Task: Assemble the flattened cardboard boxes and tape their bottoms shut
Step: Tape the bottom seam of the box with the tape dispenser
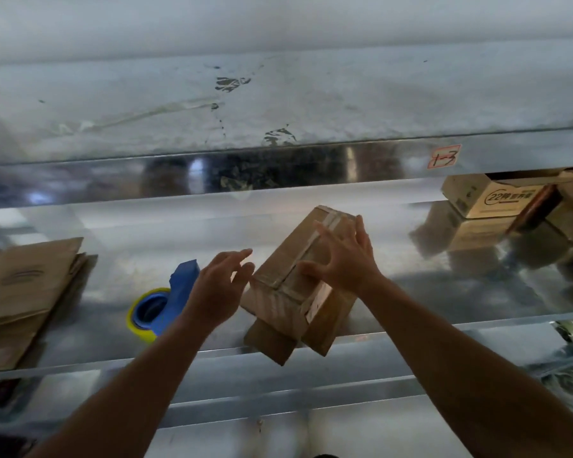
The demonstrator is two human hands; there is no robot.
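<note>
**Taped box stands at the front edge and may fall off**

The small cardboard box (275,302) stands bottom-up at the front edge of the metal shelf (444,328). It is turned at an angle, and 2 of its open flaps reach out over that edge. The right grip (341,256) is open, its fingers spread on the taped bottom. The left grip (217,285) is open also, just beside the left side of the box; I cannot tell if it touches.

I think the main danger is a push toward the front. Nothing holds the box, so it may tip off the shelf. The clear tape (331,219) may also lift at its ends if it is not rubbed down. The blue tape dispenser (179,289) lies just left of the box, where the left forearm could knock it.
</note>
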